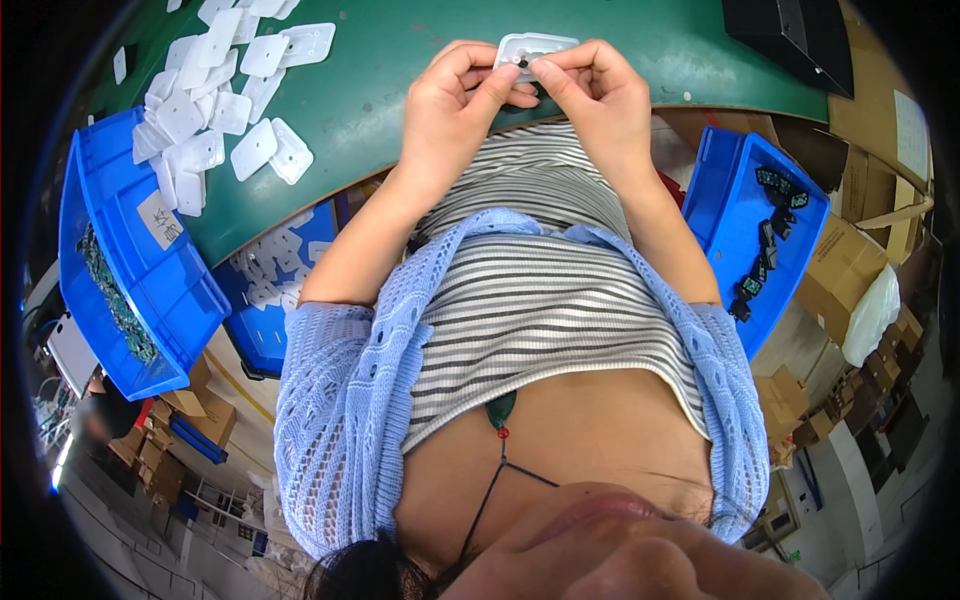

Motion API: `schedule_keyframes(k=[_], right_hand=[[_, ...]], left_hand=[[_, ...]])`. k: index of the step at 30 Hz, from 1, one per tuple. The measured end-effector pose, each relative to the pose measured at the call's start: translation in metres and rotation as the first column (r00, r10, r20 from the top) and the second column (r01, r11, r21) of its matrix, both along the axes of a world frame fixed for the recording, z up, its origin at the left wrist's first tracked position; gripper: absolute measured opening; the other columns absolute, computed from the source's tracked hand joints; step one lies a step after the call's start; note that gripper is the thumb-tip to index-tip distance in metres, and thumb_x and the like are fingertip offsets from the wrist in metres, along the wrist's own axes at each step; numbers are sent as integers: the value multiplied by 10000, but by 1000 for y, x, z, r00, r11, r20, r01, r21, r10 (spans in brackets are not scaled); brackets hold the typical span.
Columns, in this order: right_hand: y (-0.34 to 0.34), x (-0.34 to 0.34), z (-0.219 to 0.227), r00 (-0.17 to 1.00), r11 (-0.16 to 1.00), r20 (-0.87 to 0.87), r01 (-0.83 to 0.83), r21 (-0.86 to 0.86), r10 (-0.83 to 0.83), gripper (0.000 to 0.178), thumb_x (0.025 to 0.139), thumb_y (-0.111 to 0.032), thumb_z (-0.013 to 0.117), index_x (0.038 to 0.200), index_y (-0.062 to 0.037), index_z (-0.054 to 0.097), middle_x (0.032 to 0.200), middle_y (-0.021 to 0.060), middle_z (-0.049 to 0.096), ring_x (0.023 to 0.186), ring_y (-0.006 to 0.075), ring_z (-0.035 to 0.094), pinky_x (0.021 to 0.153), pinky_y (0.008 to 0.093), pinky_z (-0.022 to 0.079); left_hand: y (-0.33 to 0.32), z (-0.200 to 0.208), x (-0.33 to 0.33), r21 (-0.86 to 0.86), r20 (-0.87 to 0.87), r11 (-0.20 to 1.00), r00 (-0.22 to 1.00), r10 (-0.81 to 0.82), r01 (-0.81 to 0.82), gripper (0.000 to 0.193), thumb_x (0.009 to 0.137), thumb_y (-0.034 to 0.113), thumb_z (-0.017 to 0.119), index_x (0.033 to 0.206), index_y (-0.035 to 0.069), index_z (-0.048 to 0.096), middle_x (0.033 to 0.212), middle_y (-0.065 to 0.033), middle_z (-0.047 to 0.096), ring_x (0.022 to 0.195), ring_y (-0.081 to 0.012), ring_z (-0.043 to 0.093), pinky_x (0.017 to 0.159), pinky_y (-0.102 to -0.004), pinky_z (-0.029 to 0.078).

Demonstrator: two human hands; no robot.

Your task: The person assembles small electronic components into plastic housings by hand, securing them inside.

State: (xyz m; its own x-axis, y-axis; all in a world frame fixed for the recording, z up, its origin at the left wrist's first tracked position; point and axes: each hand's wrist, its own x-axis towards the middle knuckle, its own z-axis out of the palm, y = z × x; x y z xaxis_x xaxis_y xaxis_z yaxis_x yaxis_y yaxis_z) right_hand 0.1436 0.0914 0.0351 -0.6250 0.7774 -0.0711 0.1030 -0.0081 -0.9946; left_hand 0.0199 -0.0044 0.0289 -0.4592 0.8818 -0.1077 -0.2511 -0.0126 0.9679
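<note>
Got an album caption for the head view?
Left hand and right hand hold a white plastic shell at a green table.

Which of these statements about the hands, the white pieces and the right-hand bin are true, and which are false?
1. The left hand and right hand hold the same white plastic piece. True.
2. The heap of loose white pieces lies to the person's right. False: it lies to the left.
3. A small black part shows between the thumbs. True.
4. The table top is red. False: it is green.
5. The blue bin at the right holds dark parts. True.
</note>
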Motion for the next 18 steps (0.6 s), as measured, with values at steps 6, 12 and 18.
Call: schedule_keyframes(k=[6,12,18], right_hand=[[-8,-2,-5,986,974,-149,35,-222,-69,128,883,-108,697,897,-11,614,770,-9,624,676,19,526,596,171,432],[-7,3,-1,991,999,127,-42,11,40,169,850,-132,734,883,-25,606,778,-32,605,670,27,492,597,181,413],[9,15,6,983,975,154,-129,181,101,306,850,-95,727,1113,-19,591,908,-20,554,655,12,422,576,142,373]], left_hand=[[0,-4,6,112,-70,992,995,69,-61,113,906,14,622,939,-83,575,1009,-89,548,772,-153,662,711,-246,581],[-1,-3,2,99,-51,992,995,89,-84,103,896,21,642,915,-53,573,949,-75,587,743,-117,638,644,-220,565],[-5,5,2,66,74,998,997,12,-17,99,900,33,642,955,-24,583,903,-81,636,725,-114,636,651,-232,554]])
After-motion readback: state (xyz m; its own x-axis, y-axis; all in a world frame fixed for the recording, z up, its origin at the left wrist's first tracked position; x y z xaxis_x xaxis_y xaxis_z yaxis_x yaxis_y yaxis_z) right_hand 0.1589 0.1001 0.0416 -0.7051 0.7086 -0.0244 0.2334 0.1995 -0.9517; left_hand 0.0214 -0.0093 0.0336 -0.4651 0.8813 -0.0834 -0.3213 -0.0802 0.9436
